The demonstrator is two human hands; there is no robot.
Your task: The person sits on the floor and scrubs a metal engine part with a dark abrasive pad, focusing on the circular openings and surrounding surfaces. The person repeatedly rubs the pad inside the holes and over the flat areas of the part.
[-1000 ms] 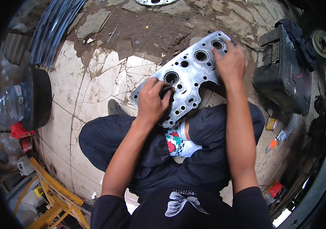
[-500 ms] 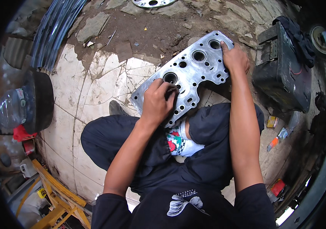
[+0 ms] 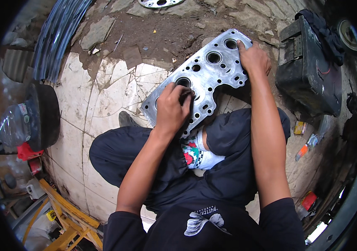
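Observation:
A grey metal cylinder head (image 3: 203, 77) with round valve openings and several bolt holes lies aslant in front of me, its near end close to my crossed legs. My left hand (image 3: 171, 106) is bent over its left part, beside a valve opening. Pinched in those fingers is a small dark folded piece (image 3: 192, 94) that looks like sandpaper, pressed to the metal face; most of it is hidden. At the far right corner my right hand (image 3: 255, 59) grips the edge, thumb on the top face and the other fingers over the side.
A black case (image 3: 308, 69) with dark cloth on it stands at the right. An orange-tipped tool (image 3: 302, 152) lies below it. On the left are a black round tub (image 3: 44, 117), a clear plastic bottle (image 3: 13, 125) and a yellow wooden frame (image 3: 67, 205). Cracked tiles (image 3: 76, 100) cover the floor.
My left hand has shifted slightly over the face of the cylinder head, the dark piece still in its fingers. My right hand keeps its grip on the corner. The whole view has moved a little.

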